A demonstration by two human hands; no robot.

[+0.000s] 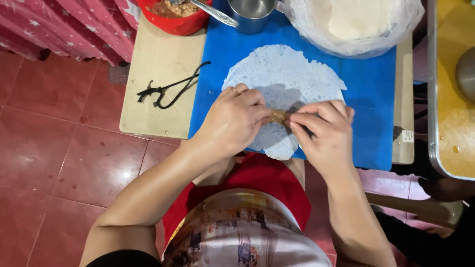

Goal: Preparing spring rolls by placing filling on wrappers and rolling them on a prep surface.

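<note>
A thin, lacy white wrapper sheet [284,74] lies flat on a blue mat [366,94]. A small lump of brown filling [278,116] sits on its near part. My left hand [232,121] and my right hand [324,131] meet over the filling, fingertips pinching it from both sides. A ring shows on my left hand. The wrapper's near edge hangs slightly past the mat's front edge, between my hands.
A red bowl [173,22] of brown filling with a metal spoon [213,12] stands at the back, beside a steel cup [250,15]. A clear bag of white wrappers [354,22] lies back right. Black scissors [170,89] rest on the beige board [158,59]. A yellow metal-rimmed table [448,99] is at right.
</note>
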